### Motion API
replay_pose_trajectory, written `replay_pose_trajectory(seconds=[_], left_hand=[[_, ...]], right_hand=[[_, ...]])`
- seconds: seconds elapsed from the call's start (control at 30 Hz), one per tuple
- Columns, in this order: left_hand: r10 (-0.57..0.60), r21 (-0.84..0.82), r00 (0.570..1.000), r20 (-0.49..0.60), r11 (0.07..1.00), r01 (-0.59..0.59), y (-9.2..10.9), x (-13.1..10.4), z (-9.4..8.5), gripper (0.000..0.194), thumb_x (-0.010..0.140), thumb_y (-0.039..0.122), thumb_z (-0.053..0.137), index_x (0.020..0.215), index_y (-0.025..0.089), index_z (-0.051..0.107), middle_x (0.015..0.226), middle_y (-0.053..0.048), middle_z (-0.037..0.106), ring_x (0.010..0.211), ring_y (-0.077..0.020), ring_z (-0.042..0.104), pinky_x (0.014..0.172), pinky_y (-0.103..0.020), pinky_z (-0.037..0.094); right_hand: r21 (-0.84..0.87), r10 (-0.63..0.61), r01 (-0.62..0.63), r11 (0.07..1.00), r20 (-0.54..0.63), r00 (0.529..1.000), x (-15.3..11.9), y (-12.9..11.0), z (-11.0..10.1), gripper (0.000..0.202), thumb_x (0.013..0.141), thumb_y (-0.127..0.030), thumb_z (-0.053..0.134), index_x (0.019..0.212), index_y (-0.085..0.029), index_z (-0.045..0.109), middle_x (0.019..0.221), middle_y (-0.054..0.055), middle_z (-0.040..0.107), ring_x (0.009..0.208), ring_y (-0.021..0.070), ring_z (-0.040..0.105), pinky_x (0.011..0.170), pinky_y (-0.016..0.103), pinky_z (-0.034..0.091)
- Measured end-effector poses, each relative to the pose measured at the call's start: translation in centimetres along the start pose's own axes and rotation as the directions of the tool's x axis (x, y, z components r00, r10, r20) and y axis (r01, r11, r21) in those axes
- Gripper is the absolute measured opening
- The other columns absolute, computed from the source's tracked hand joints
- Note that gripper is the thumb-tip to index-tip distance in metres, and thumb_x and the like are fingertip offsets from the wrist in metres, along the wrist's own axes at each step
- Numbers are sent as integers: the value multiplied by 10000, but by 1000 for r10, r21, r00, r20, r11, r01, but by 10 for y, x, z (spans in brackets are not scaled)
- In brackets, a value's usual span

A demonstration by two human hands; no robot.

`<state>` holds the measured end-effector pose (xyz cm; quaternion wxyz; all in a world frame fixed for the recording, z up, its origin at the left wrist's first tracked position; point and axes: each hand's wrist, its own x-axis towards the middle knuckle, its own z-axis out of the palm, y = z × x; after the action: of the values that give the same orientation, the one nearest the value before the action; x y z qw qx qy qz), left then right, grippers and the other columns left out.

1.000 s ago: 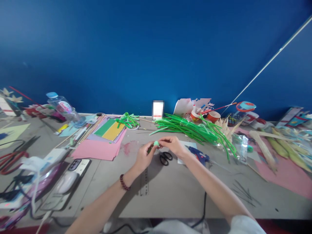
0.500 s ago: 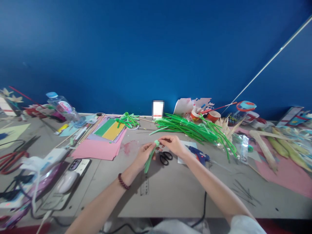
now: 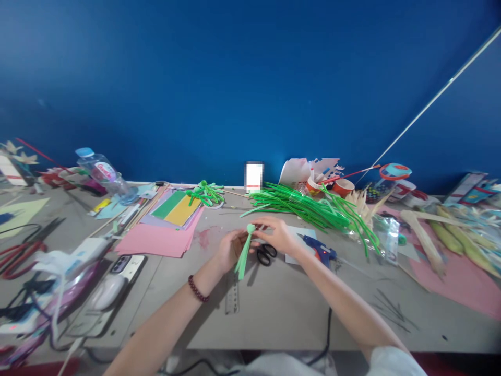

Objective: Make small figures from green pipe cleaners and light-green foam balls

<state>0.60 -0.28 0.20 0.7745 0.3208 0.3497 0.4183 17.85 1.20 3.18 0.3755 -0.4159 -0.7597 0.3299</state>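
Near edge: grey worktop, bare forearms reaching in, a dark bead bracelet on the left wrist
Ruler: clear ruler flat on the worktop just below the hands
Left hand: grip closed around the upper part of a light green pipe cleaner stem, tail hanging down toward the ruler
Right hand: grip pinched on the curled top of the same stem, fingertips meeting the left hand's
Stem position: held just above the worktop, centre of view, tilted with the curled end up
Scissors: black-handled scissors on the worktop, beside the stem and under the right hand
Glue gun: blue glue gun just right of the right wrist, next to a white paper sheet
Left side: phone and white mouse near the edge, pink paper stack beyond them
Further back: pile of green pipe cleaners, a smaller twisted green bunch, orange cups, plastic bottle lying tilted
Far right: corn husks on pink paper
Background: blue wall
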Motion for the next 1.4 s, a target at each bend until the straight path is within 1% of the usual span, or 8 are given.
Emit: replay_pose_trajectory(seconds=[0.37,0.5,0.77,0.87,0.97,1.13,1.23,1.4], left_hand=[[70,-1,994,-83,998,-70,-5,0,5,328,646,414,760,797,129,700,723,-62,679,624,-146,606,562,-245,481],[46,7,997,-61,999,-45,-4,-3,6,374,626,449,770,787,121,693,692,-54,668,585,-126,588,565,-240,482],[227,333,965,-133,927,-172,-5,3,-2,376,601,424,775,826,136,686,645,-17,639,477,-77,489,482,-208,401],[408,587,904,-123,765,-266,-4,1,-4,307,647,416,732,795,150,687,716,-51,679,594,-139,568,574,-253,447],[615,819,787,42,430,-380,-4,-4,-5,174,766,350,624,809,197,694,830,-67,702,771,-191,614,720,-295,459],[647,931,709,283,-8,-364,-9,-7,-10,215,872,271,476,897,218,683,834,-68,682,796,-189,617,741,-286,428],[654,938,687,317,-107,-331,-13,-5,-13,215,875,269,475,837,216,680,760,-63,658,729,-183,601,714,-284,402],[647,931,687,331,-104,-350,-14,-5,-13,194,853,239,497,732,201,643,673,-56,606,662,-176,566,667,-272,376]], right_hand=[[-5,-54,55,998,53,997,-1,6,3,349,771,-293,638,1114,-235,662,1092,63,667,890,193,612,818,328,485],[-3,2,-2,1000,39,999,0,4,3,273,783,-301,630,1038,-227,693,1047,62,686,890,198,611,814,326,483],[180,133,-138,974,39,990,3,9,1,284,742,-315,657,990,-180,630,951,55,664,755,149,605,681,276,498],[317,239,-258,913,97,966,2,11,3,312,724,-341,667,974,-174,585,822,27,642,673,133,604,577,246,494],[393,314,-346,852,144,938,2,9,5,310,717,-378,682,920,-179,561,656,-19,603,582,120,588,535,237,490],[455,404,-466,759,232,885,1,4,7,332,738,-464,663,863,-162,608,650,17,637,569,138,620,493,236,490],[426,396,-475,770,264,880,0,1,8,313,739,-451,663,841,-155,650,623,9,640,552,126,607,511,227,493],[348,392,-447,824,218,894,0,2,11,205,749,-352,644,837,-172,685,591,-17,631,521,118,585,536,227,485]])
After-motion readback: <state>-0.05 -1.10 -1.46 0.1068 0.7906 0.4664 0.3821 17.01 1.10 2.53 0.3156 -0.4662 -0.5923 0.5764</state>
